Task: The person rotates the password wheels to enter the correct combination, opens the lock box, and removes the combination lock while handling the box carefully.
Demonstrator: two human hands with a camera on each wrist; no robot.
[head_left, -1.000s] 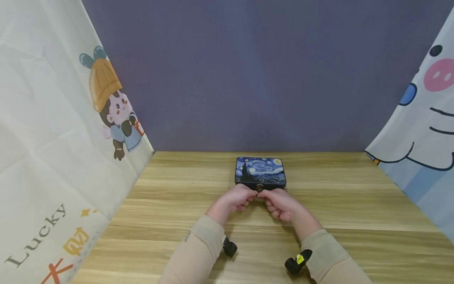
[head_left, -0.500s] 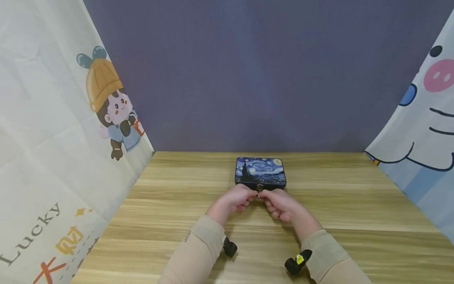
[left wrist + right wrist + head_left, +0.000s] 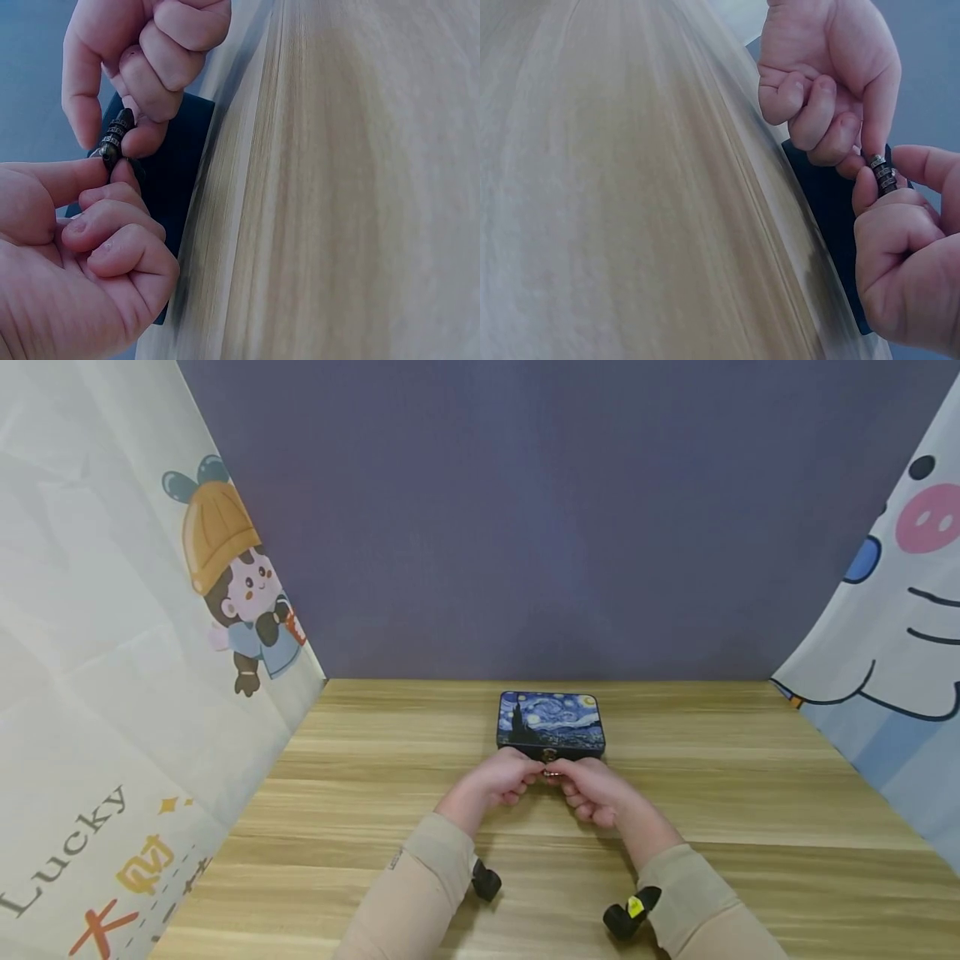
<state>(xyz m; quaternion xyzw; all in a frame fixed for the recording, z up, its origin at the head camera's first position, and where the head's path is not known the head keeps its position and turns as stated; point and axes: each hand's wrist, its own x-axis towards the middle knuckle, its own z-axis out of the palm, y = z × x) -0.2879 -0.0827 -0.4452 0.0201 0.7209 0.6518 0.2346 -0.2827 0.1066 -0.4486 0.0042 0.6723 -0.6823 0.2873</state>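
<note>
A lidded box (image 3: 550,720) with a starry night painting on its top sits toward the back of the table, its brass clasp (image 3: 550,755) facing me. Just in front of that clasp, both hands meet at a small dark combination padlock (image 3: 115,138) with a row of number dials. My left hand (image 3: 506,777) pinches one end of the padlock between thumb and index finger. At the dials, my right hand (image 3: 592,789) has its index finger against the padlock and its thumb (image 3: 922,161) close by on the other side. The remaining fingers of both hands are curled in.
The wooden table (image 3: 360,760) runs back to a dark grey-blue panel (image 3: 525,527). Printed cloths hang at the left (image 3: 97,610) and right (image 3: 915,635). Each wrist carries a small black camera (image 3: 486,881) under the sleeve cuff.
The padlock has tilted slightly between the fingers, so its row of dials now shows in the head view. Both hands and the box stay in place.
</note>
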